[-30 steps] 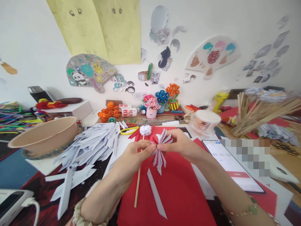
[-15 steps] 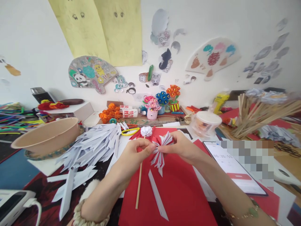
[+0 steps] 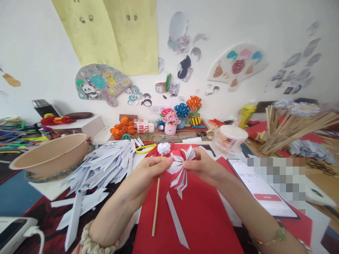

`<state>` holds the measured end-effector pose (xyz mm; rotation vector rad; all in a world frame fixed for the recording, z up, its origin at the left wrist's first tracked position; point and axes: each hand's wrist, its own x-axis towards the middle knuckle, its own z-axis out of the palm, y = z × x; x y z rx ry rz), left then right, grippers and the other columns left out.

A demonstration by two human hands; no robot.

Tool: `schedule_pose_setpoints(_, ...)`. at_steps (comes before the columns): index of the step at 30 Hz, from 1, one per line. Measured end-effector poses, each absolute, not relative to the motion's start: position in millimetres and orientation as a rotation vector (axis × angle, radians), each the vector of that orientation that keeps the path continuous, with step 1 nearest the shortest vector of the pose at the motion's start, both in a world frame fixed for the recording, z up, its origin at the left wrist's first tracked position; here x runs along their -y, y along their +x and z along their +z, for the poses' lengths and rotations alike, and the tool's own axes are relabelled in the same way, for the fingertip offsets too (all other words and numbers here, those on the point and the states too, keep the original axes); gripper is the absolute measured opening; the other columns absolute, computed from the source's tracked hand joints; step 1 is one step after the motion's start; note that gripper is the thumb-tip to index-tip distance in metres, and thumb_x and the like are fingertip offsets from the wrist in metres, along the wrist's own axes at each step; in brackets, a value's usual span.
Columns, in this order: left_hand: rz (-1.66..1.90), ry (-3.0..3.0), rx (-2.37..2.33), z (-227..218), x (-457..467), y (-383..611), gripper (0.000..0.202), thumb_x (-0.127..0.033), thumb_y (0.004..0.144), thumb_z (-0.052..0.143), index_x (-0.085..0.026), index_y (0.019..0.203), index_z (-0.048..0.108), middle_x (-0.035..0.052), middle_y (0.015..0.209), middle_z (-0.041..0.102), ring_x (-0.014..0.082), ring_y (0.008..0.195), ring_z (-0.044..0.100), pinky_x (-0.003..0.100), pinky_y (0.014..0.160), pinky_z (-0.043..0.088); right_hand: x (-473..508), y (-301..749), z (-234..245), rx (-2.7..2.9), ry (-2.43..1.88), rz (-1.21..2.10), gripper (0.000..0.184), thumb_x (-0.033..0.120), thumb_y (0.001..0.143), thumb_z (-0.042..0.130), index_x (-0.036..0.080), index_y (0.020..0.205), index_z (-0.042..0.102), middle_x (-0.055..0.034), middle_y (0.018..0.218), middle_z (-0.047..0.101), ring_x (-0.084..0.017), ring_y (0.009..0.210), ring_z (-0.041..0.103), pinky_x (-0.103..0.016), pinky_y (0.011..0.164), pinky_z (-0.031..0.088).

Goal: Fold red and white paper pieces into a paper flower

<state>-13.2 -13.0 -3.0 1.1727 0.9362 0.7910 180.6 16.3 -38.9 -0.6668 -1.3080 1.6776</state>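
Between my two hands is a folded white paper flower [image 3: 181,176], its pleated petals fanning out upward and downward. My left hand [image 3: 156,167] pinches its left side between thumb and fingers. From the right, my right hand [image 3: 202,165] grips the middle of the pleats. Behind my left fingers lies a wooden stick [image 3: 156,211] with a white paper rosette [image 3: 164,148] near its top end. A single folded paper strip [image 3: 177,220] rests below on the red sheet [image 3: 206,225].
A heap of white paper strips [image 3: 106,162] lies left, beside a beige basin [image 3: 50,151]. Yellow-handled scissors [image 3: 145,148] lie beyond. To the right are a phone [image 3: 265,197], a white-lidded tub [image 3: 230,137] and a bundle of wooden sticks [image 3: 291,127].
The paper flower has turned in my fingers, and its left petals now spread wider and show more white. Both hands stay in nearly the same place.
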Motion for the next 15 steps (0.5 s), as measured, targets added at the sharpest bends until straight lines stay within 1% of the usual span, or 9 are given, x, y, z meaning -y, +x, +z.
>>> schedule_pose_setpoints(4,0.824,1.181,-0.825,-2.7,12.6,-16.2,0.028,-0.046,0.082,0.073,-0.019,0.079,0.075,0.0044,0.085,0.071,0.0193,0.084,0.058,0.031,0.083,0.041,-15.4,181.9,-38.4,1.340,-0.653,1.681,0.034,0.039,0.062,0.092,0.015,0.079,0.076,-0.0051,0.077,0.075,-0.017,0.070,0.067,-0.031,0.070,0.055)
schedule_pose_setpoints(8,0.840,1.198,-0.802,-1.6,13.8,-16.8,0.028,-0.045,0.087,0.069,-0.018,0.082,0.075,0.0042,0.086,0.070,0.0192,0.086,0.056,0.032,0.086,0.039,-15.6,182.4,-39.0,1.428,-0.621,1.670,0.039,0.048,0.063,0.090,0.014,0.076,0.075,-0.0051,0.073,0.073,-0.017,0.065,0.066,-0.031,0.066,0.054)
schedule_pose_setpoints(10,0.854,1.231,-0.830,-0.3,15.2,-15.9,0.027,-0.045,0.085,0.071,-0.018,0.081,0.074,0.0037,0.085,0.069,0.0195,0.087,0.056,0.032,0.085,0.039,-15.5,182.4,-38.5,1.465,-0.605,1.621,0.040,0.051,0.066,0.088,0.015,0.077,0.074,-0.0049,0.071,0.073,-0.017,0.063,0.066,-0.030,0.065,0.054)
schedule_pose_setpoints(12,0.881,1.266,-0.872,0.6,17.3,-13.9,0.025,-0.043,0.082,0.074,-0.018,0.077,0.073,0.0028,0.085,0.067,0.0194,0.087,0.055,0.032,0.085,0.039,-15.0,182.4,-37.4,1.463,-0.619,1.573,0.038,0.049,0.069,0.087,0.015,0.077,0.074,-0.0050,0.072,0.073,-0.017,0.063,0.066,-0.030,0.064,0.054)
schedule_pose_setpoints(15,0.948,1.308,-0.945,-0.2,20.3,-9.3,0.021,-0.039,0.080,0.076,-0.019,0.074,0.071,0.0015,0.087,0.066,0.0183,0.087,0.054,0.031,0.085,0.038,-13.7,183.2,-35.6,1.445,-0.663,1.531,0.036,0.046,0.069,0.088,0.015,0.076,0.073,-0.0048,0.072,0.074,-0.017,0.063,0.067,-0.029,0.061,0.055)
